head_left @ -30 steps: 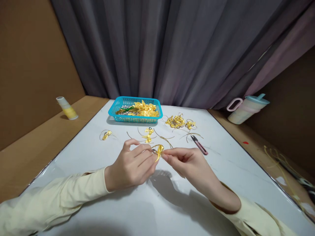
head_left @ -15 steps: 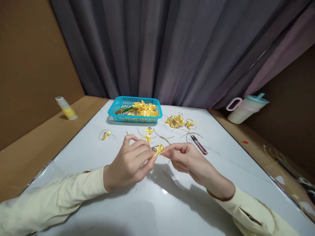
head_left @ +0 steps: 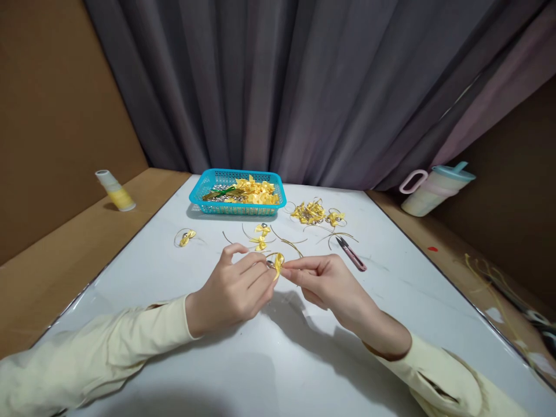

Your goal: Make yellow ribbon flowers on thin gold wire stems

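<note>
- Pinching with left hand (head_left: 230, 292): fingertip grip closed on small yellow bow (head_left: 278, 263), held just above the white surface (head_left: 278, 359), mid-frame.
- Right hand (head_left: 324, 281): thumb-and-finger grip narrow, holding the bow's other side.
- Risk: slick ribbon could slip, and springy gold wire (head_left: 271, 253) could flick loose if either pinch eases.
- Bow: glossy satin, folded loops.
- Pink snips (head_left: 351, 255): slim, hard, lying apart at right.

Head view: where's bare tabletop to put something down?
Free: right of the snips to the table edge; near strip between left sleeve and right sleeve; left, between lone bow and left sleeve. Crowded: teal basket down to the left hand and right hand: bow pile, wire loops.
</note>
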Demonstrator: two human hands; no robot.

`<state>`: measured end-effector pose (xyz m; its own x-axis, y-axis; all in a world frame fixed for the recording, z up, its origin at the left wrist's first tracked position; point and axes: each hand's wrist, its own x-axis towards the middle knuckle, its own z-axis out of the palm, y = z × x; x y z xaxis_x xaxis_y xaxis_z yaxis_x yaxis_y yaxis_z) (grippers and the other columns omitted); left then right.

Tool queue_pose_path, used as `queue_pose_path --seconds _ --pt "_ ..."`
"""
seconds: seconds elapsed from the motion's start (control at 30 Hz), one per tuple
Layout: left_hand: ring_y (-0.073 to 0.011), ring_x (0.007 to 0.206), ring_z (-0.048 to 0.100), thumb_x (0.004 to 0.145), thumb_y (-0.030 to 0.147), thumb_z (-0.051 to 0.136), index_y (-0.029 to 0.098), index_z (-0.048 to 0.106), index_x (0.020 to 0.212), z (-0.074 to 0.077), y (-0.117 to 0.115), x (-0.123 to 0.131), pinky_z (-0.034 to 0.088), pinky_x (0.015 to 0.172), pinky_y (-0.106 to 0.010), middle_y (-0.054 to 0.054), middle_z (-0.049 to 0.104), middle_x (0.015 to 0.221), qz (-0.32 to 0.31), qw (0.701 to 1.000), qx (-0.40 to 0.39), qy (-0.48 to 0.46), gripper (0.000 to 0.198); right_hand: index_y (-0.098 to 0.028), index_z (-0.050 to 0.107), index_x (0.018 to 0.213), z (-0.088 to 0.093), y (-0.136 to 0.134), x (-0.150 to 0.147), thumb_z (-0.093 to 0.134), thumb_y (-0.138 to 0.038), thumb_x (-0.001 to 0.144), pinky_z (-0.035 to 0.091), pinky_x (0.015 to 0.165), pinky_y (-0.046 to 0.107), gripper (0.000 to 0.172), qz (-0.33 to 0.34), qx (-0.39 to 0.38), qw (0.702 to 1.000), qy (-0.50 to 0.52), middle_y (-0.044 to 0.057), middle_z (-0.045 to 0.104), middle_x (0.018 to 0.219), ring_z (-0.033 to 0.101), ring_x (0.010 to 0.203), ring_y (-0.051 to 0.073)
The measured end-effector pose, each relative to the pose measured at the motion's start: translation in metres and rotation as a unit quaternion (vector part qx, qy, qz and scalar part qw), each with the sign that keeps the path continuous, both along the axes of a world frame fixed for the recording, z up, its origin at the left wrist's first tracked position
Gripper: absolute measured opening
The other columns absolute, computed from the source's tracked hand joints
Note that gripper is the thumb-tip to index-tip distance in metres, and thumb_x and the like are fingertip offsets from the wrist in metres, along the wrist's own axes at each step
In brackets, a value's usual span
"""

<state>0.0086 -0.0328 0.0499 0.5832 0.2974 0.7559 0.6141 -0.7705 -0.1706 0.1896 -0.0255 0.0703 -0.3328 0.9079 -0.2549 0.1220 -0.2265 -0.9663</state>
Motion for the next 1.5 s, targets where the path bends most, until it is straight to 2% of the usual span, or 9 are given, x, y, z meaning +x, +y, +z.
queue_pose_path --seconds 0.2,0.4,0.57,0.73,0.9,0.97,1.13,1.27,1.5 --pt "-0.0168 0.073 0.064 0.084 0.007 0.050 0.012 0.059 0.073 -0.001 0.000 0.000 0.032 0.075 -0.036 -0.001 0.067 0.065 0.005 1.000 0.018 0.007 0.015 -0.009 0.072 0.082 0.000 -0.001 -0.003 0.066 -0.036 0.071 0.013 0.037 0.020 0.030 -0.008 0.022 0.999 -0.024 -0.008 0.030 0.044 0.018 0.040 0.003" --pt "-0.0177 0.075 0.064 0.084 0.008 0.048 0.012 0.060 0.072 -0.002 0.001 -0.001 0.032 0.075 -0.036 -0.001 0.067 0.066 0.010 1.000 0.008 0.016 0.018 -0.012 0.071 0.078 0.002 -0.001 -0.001 0.060 -0.028 0.072 0.017 0.039 0.021 0.021 -0.002 0.118 0.984 -0.132 -0.008 0.029 0.043 0.019 0.041 0.005" --pt "-0.0179 0.072 0.062 0.086 0.009 0.047 0.011 0.059 0.072 0.000 0.000 -0.001 0.031 0.076 -0.038 -0.003 0.066 0.067 -0.005 0.999 -0.050 -0.003 0.019 -0.012 0.069 0.074 0.003 0.004 0.004 0.058 -0.025 0.070 0.019 0.041 0.020 0.017 0.034 0.139 0.975 -0.167 -0.008 0.029 0.044 0.020 0.043 0.005" --pt "-0.0156 0.071 0.060 0.087 0.010 0.046 0.012 0.058 0.071 0.002 -0.001 -0.001 0.031 0.079 -0.038 -0.003 0.064 0.067 -0.035 0.988 -0.147 -0.036 0.019 -0.011 0.065 0.070 0.008 0.009 0.008 0.056 -0.020 0.069 0.019 0.041 0.019 0.013 0.082 0.142 0.971 -0.176 -0.010 0.026 0.043 0.021 0.042 0.005" --pt "-0.0135 0.069 0.057 0.088 0.012 0.045 0.013 0.057 0.071 0.002 0.000 -0.002 0.030 0.081 -0.037 -0.001 0.062 0.067 -0.040 0.976 -0.205 -0.060 0.021 -0.011 0.065 0.073 0.009 0.008 0.009 0.054 -0.017 0.070 0.022 0.042 0.018 0.013 0.092 0.226 0.946 -0.211 -0.010 0.031 0.041 0.024 0.041 0.004" --pt "-0.0135 0.069 0.057 0.088 0.012 0.045 0.013 0.057 0.072 0.003 0.001 -0.003 0.030 0.081 -0.037 -0.001 0.062 0.067 -0.035 0.977 -0.202 -0.062 0.020 -0.010 0.067 0.081 0.008 0.009 0.009 0.054 -0.017 0.072 0.023 0.042 0.018 0.017 0.094 0.198 0.955 -0.202 -0.010 0.033 0.041 0.026 0.040 0.004" --pt "-0.0145 0.072 0.058 0.088 0.012 0.046 0.014 0.057 0.074 0.004 0.002 -0.003 0.030 0.082 -0.037 -0.001 0.064 0.069 -0.025 0.982 -0.178 -0.063 0.017 -0.010 0.065 0.100 0.009 0.013 0.010 0.058 -0.024 0.074 0.024 0.036 0.018 0.031 0.111 0.038 0.984 -0.134 -0.010 0.035 0.035 0.027 0.032 0.004" --pt "-0.0145 0.072 0.058 0.088 0.012 0.045 0.014 0.058 0.075 0.003 0.002 -0.003 0.030 0.081 -0.037 -0.002 0.065 0.070 -0.020 0.985 -0.164 -0.051 0.019 -0.008 0.068 0.091 0.007 0.012 0.007 0.065 -0.033 0.072 0.016 0.031 0.018 0.032 0.083 -0.011 0.995 -0.059 -0.010 0.033 0.032 0.022 0.029 0.003" --pt "-0.0163 0.073 0.060 0.087 0.009 0.046 0.011 0.058 0.073 -0.001 0.003 -0.003 0.031 0.079 -0.038 -0.003 0.064 0.068 -0.019 0.991 -0.125 -0.030 0.019 -0.010 0.065 0.080 -0.005 0.012 0.001 0.068 -0.033 0.070 0.013 0.030 0.017 0.026 0.021 -0.026 0.999 -0.002 -0.011 0.031 0.032 0.019 0.030 0.002"
